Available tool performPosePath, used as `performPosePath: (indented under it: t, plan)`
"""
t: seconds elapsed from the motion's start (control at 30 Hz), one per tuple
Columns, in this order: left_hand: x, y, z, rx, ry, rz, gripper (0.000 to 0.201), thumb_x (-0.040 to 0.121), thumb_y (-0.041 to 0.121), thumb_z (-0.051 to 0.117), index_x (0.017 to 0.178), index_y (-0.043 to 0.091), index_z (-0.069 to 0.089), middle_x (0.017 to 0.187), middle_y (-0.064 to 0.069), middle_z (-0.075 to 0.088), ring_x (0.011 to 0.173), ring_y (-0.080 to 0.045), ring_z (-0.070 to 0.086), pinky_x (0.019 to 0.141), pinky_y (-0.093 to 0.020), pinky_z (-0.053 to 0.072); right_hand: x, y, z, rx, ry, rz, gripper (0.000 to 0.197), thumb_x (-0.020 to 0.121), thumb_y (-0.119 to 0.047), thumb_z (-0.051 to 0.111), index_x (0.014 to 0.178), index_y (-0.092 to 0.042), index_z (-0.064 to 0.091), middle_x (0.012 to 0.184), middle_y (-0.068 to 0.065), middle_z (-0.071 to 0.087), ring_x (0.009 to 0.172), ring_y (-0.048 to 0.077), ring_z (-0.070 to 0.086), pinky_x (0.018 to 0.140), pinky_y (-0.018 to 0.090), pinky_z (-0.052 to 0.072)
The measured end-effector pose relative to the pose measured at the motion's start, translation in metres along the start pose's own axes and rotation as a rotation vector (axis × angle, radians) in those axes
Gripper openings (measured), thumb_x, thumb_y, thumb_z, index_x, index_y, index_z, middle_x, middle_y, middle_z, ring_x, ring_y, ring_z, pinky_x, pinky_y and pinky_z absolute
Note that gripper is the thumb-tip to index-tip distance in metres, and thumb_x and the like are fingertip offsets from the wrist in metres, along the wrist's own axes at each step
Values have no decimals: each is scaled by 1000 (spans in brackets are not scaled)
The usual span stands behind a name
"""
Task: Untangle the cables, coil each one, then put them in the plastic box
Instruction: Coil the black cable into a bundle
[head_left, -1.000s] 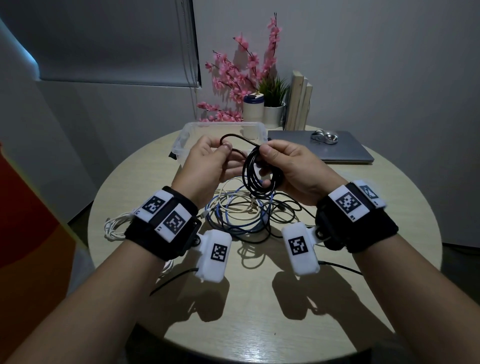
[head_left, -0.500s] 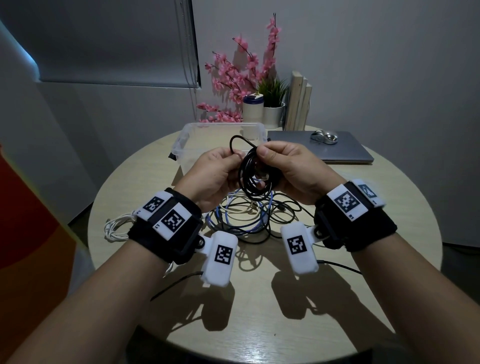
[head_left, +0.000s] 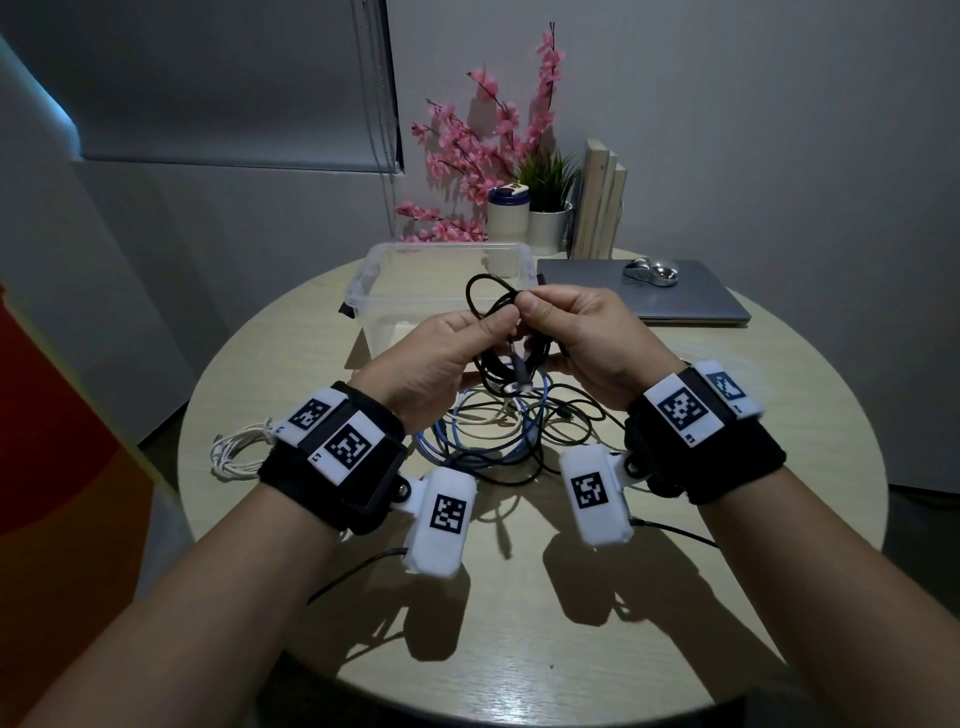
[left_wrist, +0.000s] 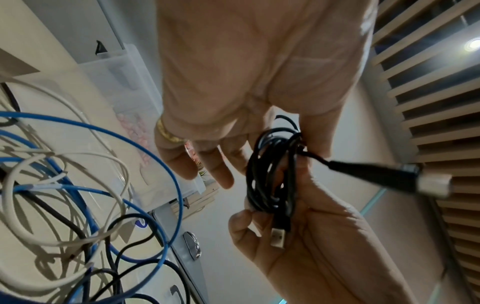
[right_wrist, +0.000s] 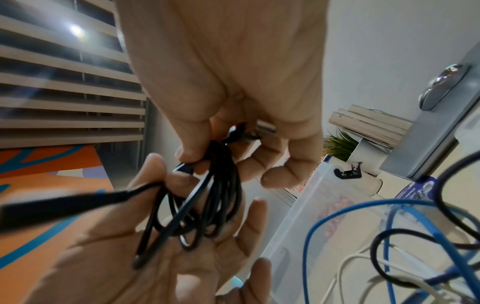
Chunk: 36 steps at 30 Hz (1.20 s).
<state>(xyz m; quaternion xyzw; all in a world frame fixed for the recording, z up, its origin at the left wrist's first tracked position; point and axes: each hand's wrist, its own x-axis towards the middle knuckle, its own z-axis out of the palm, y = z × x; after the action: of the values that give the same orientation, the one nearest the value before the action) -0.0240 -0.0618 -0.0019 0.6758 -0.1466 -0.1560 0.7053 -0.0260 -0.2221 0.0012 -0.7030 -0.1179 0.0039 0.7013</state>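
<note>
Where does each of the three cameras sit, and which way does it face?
Head: on the head, facing down at the round table; both forearms show.
Left wrist: under the left hand, facing along its palm.
Right wrist: under the right hand, facing along its palm.
Shared: the black cable coil held by both hands, the plastic box.
</note>
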Motion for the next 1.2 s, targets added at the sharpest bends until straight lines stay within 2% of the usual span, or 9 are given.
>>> performPosePath:
  t: [0.07,0.13,0.3,0.43,0.67,0.8,0.93,1.07,1.2]
  plan:
    - [0,-1,2,-15,-32,-24,19,90,25,58,99,9,63,103,-11,63,90,-17,58,62,-21,50,0,1,1,-16,12,-9,15,94,-17,55,98,-10,68,80,4,65,74,16,60,71,37,49]
    - [0,-1,3,-2,-85,-43,16,90,17,58,103,8,61,104,-10,64,96,-15,62,66,-19,51,2,2,0,4,37,-15,19,94,-17,55,103,-7,68,72,-6,65,74,14,56,69,35,53]
    - [2,-3,9,-97,51,-55,19,85,-3,62,94,9,52,71,-1,64,62,-12,60,57,-16,54,4,-1,-2,29,90,-41,19,94,-17,55,106,-7,65,75,3,61,69,15,59,68,30,50]
    - [5,-9,6,-35,172,-32,35,78,-5,70,86,12,41,63,-8,66,66,-28,62,53,-28,49,6,1,-3,33,116,-97,18,93,-11,56,107,-3,65,71,4,61,65,15,59,65,25,52]
    - [1,-11,4,178,294,-3,35,74,0,77,76,9,43,56,-14,61,47,-21,60,47,-28,51,9,3,-4,-45,181,-184,17,92,-4,57,106,1,65,67,1,57,62,15,56,69,29,52]
    - [-5,-3,4,181,146,-54,15,78,5,74,84,7,61,60,-5,63,47,-13,57,45,-20,46,11,6,-7,-146,206,-262,12,90,-5,60,94,-11,69,68,-6,63,65,13,56,73,38,53]
    - [-7,5,3,44,-67,-126,11,85,9,64,96,13,64,63,0,59,51,-9,56,46,-16,44,9,9,-7,-188,204,-318,16,90,-5,61,90,-18,69,67,-13,66,65,4,59,68,27,53]
    - [-4,4,1,-31,-53,-74,7,89,-1,55,88,2,61,84,-12,66,77,-18,64,74,-25,56,8,7,-7,-128,155,-283,12,90,-2,58,96,-8,67,68,-8,63,61,9,57,69,33,53]
    - [-4,7,7,-12,21,-87,18,97,4,46,84,8,58,73,-4,65,56,-6,49,46,-13,39,8,6,-4,-59,123,-210,12,96,-7,51,94,-12,61,64,3,51,55,13,54,62,29,51]
